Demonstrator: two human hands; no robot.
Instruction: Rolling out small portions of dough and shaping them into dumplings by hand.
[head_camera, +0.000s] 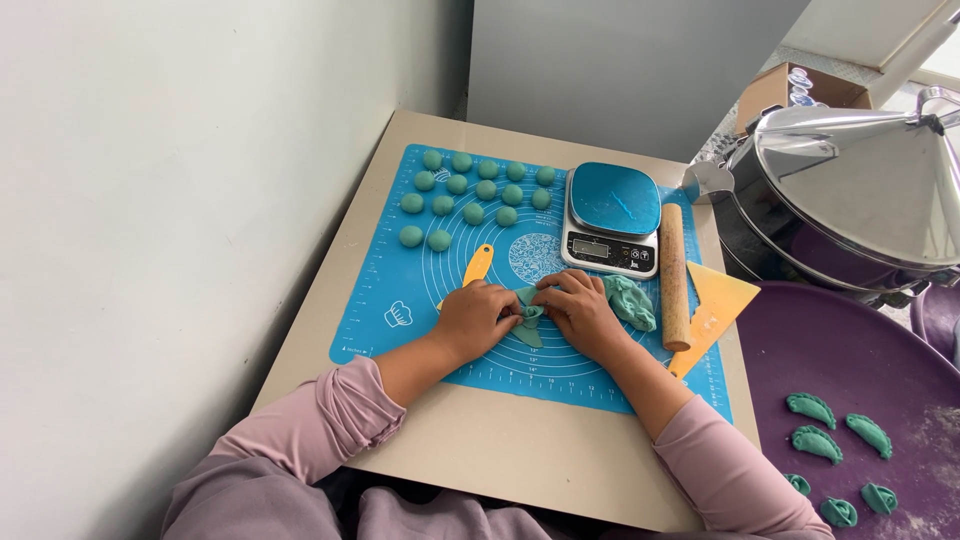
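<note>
Both hands meet mid-mat: left hand (472, 318) and right hand (580, 310) pinch a green dough piece (528, 318) between fingertips on the blue mat (400, 300), likely to pleat it, with dough balls (470, 190) staged behind and scale (612, 218) alongside.

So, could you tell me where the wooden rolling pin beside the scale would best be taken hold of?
Probably around its middle, from above. The rolling pin lies flat, a plain cylinder without handles, running toward and away from the person. The scale crowds its left side and its near end rests on the yellow scraper, so the right hand, the nearer one, would close across its width.
</note>
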